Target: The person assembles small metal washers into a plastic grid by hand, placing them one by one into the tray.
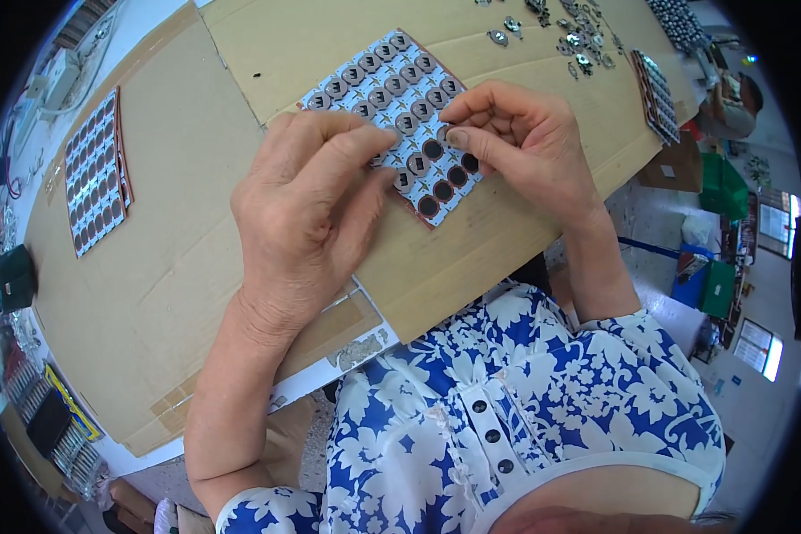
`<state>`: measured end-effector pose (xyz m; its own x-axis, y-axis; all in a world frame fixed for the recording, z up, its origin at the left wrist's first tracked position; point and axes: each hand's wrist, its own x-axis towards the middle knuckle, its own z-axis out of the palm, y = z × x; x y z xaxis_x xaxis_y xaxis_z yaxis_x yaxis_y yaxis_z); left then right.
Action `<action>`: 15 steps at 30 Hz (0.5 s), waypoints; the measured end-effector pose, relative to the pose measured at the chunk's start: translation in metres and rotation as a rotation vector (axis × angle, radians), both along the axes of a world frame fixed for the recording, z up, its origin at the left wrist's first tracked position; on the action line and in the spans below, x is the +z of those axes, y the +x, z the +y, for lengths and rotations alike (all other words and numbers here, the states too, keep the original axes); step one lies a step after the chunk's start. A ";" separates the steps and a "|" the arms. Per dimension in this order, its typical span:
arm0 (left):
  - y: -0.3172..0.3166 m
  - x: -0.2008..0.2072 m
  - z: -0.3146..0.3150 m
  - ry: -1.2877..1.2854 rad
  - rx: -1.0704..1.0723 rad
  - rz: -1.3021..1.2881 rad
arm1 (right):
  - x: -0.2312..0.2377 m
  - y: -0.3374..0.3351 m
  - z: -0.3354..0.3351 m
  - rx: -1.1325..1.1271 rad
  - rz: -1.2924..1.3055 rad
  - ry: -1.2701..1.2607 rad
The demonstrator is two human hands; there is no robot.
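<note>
Grid card (392,80) lies near cardboard sheet (178,222) front edge; bare cardboard to its left. Left hand (307,205) fingers curled, tips pressing card. Right hand (516,133) thumb & forefinger pinched shut at one card slot; held item too small to tell.

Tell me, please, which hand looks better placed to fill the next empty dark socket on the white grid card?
Probably the right hand: its pinched fingertips sit directly above the empty dark round sockets of the white grid card. The left hand lies across the card's near edge, apparently steadying it.
</note>
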<state>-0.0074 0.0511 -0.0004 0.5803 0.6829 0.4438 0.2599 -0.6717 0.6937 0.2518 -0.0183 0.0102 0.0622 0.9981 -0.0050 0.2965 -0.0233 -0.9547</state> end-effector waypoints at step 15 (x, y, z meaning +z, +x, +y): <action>0.005 -0.001 -0.006 0.204 -0.048 0.286 | -0.004 -0.007 -0.006 0.115 -0.267 0.215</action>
